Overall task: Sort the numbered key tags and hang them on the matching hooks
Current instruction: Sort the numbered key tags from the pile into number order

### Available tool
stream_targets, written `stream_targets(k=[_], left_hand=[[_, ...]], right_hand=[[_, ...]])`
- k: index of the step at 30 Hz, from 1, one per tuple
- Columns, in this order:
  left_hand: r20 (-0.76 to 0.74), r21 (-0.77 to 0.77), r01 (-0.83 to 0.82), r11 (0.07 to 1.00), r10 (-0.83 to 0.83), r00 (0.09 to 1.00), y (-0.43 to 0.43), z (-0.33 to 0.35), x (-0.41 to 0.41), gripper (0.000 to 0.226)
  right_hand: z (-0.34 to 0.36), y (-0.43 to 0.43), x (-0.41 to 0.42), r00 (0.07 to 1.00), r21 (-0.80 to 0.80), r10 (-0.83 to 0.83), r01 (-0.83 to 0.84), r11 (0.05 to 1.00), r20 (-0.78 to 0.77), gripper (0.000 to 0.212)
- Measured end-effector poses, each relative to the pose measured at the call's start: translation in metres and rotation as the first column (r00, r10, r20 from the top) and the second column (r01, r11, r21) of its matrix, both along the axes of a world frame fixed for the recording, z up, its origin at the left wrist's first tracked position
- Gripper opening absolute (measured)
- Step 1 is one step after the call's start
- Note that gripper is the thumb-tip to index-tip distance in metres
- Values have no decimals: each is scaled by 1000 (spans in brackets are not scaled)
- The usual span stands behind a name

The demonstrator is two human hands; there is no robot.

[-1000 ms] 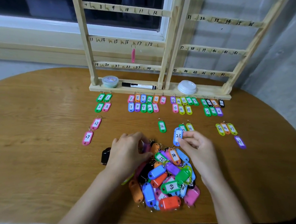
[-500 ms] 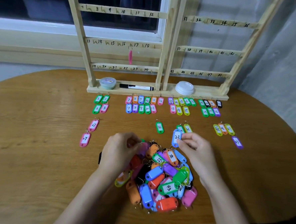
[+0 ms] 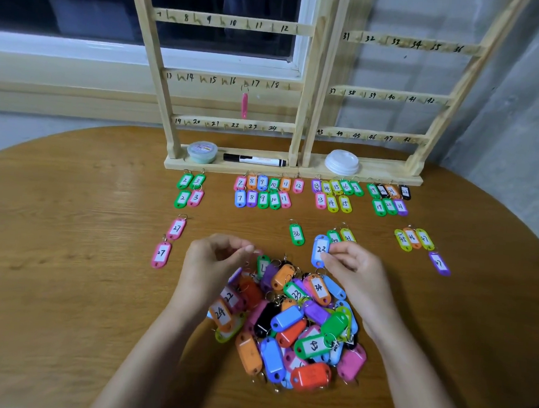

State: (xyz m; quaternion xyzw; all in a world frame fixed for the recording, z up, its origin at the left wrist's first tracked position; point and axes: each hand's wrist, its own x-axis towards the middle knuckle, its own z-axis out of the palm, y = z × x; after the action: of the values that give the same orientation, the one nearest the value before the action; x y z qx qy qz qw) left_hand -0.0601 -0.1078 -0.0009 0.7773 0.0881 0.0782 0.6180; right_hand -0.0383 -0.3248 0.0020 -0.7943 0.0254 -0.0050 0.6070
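A heap of coloured key tags (image 3: 289, 325) lies on the wooden table (image 3: 69, 254) in front of me. My right hand (image 3: 355, 278) pinches a blue tag marked 22 (image 3: 320, 249) just above the heap's far edge. My left hand (image 3: 210, 266) hovers over the heap's left side with loosely curled fingers, and I see nothing in it. Sorted tags lie in rows (image 3: 262, 192) before the two wooden hook racks (image 3: 237, 82). A single pink tag (image 3: 244, 104) hangs near hook 17.
On the rack base sit a small round tub (image 3: 202, 151), a black marker (image 3: 255, 160) and a white lid (image 3: 341, 161). Two pink 27 tags (image 3: 168, 240) lie at the left, a green tag (image 3: 296, 234) in the middle, and 45–47 tags (image 3: 412, 238) at the right.
My left hand has lifted out of the heap, uncovering tags 22 and 24 beneath it. My right hand keeps the blue 22 tag almost still.
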Motion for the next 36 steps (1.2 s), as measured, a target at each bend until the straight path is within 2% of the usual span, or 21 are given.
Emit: stream_targets(k=[3, 7, 15, 22, 29, 32, 34, 36], left_hand=[[-33, -95, -4, 995, 1, 999, 3, -1, -2, 14], [-20, -128, 4, 992, -6, 1000, 9, -3, -3, 32], [9, -216, -44, 975, 47, 999, 15, -6, -2, 16], [-68, -422, -61, 905, 35, 997, 15, -2, 6, 21], [-63, -460, -59, 886, 33, 997, 11, 0, 13, 17], [-54, -352, -60, 934, 44, 998, 12, -2, 17, 11], [-8, -121, -93, 988, 93, 996, 18, -8, 25, 11], [55, 176, -131, 976, 123, 991, 26, -12, 34, 11]], right_hand=[[0, 4, 2, 1000, 1, 8, -8, 1000, -4, 5], [1, 10, 4, 1000, -20, 31, -31, 999, 4, 2], [4, 12, 11, 999, -73, 39, -37, 997, 37, 7], [3, 8, 16, 1000, -61, 9, -8, 998, 19, 9], [1, 8, 16, 1000, -34, 23, -23, 999, 11, 10], [-1, 5, 14, 1000, -22, 23, -23, 1000, 9, 10], [-3, 4, 13, 1000, -12, 20, -20, 1000, 0, 10], [-6, 3, 13, 1000, -5, 24, -24, 1000, -8, 10]])
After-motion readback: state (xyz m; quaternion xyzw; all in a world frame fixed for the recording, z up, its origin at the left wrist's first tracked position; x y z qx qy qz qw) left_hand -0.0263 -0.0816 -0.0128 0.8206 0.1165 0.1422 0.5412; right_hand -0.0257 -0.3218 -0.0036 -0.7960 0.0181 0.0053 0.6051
